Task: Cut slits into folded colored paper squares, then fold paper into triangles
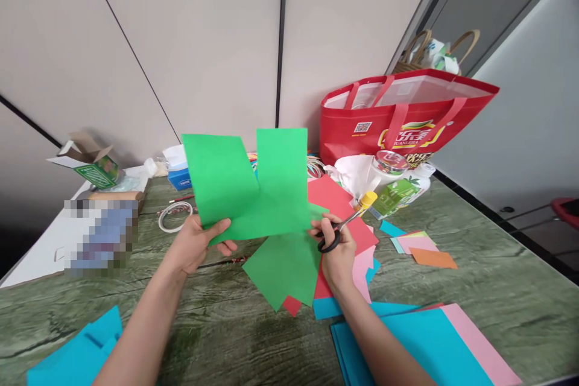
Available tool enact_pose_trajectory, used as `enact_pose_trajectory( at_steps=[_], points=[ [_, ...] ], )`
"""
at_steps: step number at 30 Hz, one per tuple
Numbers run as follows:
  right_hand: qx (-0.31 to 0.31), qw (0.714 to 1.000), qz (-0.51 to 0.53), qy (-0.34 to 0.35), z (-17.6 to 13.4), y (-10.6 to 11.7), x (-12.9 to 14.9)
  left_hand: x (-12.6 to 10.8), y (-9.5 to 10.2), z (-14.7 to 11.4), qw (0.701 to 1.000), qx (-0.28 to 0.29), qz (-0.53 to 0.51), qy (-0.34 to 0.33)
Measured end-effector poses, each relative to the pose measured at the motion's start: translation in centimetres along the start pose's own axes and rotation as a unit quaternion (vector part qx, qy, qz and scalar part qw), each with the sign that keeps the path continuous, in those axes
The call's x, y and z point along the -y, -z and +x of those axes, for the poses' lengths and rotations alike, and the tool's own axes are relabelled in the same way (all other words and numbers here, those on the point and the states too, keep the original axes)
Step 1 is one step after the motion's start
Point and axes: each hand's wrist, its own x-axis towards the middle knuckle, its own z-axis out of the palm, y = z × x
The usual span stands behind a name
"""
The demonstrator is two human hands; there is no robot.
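Note:
A sheet of green paper [226, 193] is held up above the table, cut partway down from its top edge so that two flaps stand apart. My left hand [199, 241] pinches its lower left corner, thumb in front. In my right hand [339, 253] is a pair of scissors [331, 240] with black handles, the blades pointing up and right, away from the cut. The fingertips of that hand also meet the sheet's lower right edge. Beneath it, more green paper [284, 271] lies over red paper [364, 232] and pink paper [362, 268].
Blue sheets [425, 344] lie front right, and blue paper [81, 350] front left. Small coloured scraps [434, 257] are at right. Behind stand a red bag [353, 126], a green-and-white carton [395, 196] and a yellow-capped glue stick [368, 199]. A tape roll [175, 217] lies left.

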Motion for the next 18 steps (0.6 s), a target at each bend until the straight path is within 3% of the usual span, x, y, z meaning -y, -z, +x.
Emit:
enact_pose_trajectory(
  at_steps=[3, 6, 8, 11, 18],
  points=[
    [0.177, 0.983, -0.007, -0.041, -1.0, -0.3, 0.6, -0.3, 0.3, -0.1, 0.999, -0.039, -0.017, -0.025],
    [0.376, 0.917, 0.009, -0.135, -2.6, -0.8, 0.7, -0.6, 0.5, -0.3, 0.997, -0.055, -0.022, -0.039],
    [0.448, 0.876, 0.019, -0.177, -3.7, -1.2, 0.7, -0.7, 0.4, -0.6, 0.997, -0.054, -0.025, -0.047],
    [0.465, 0.860, 0.027, -0.206, -4.7, -1.8, 0.5, -0.8, -0.1, -0.9, 0.998, -0.040, -0.029, -0.050],
    [0.432, 0.878, 0.020, -0.207, -4.8, -1.9, 0.4, 0.0, -1.8, -1.1, 1.000, 0.010, -0.018, -0.022]
  ],
)
